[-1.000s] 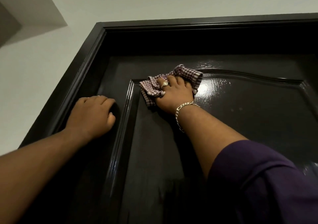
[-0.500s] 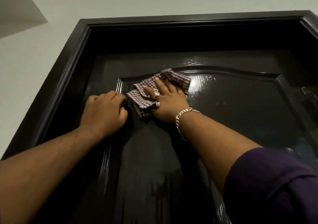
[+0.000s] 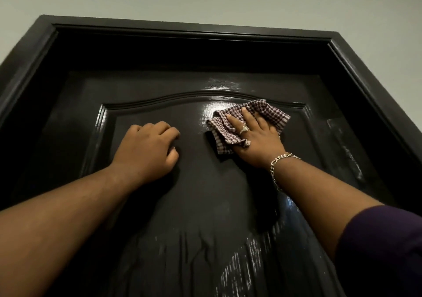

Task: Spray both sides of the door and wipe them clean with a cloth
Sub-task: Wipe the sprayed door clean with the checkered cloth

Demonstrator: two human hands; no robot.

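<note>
Head view: right hand, fingers spread flat pressing cloth, has swept from panel's left corner to right of left hand, which braces door with curled fingers, so top strip mostly wiped, wet runs below remain.
</note>
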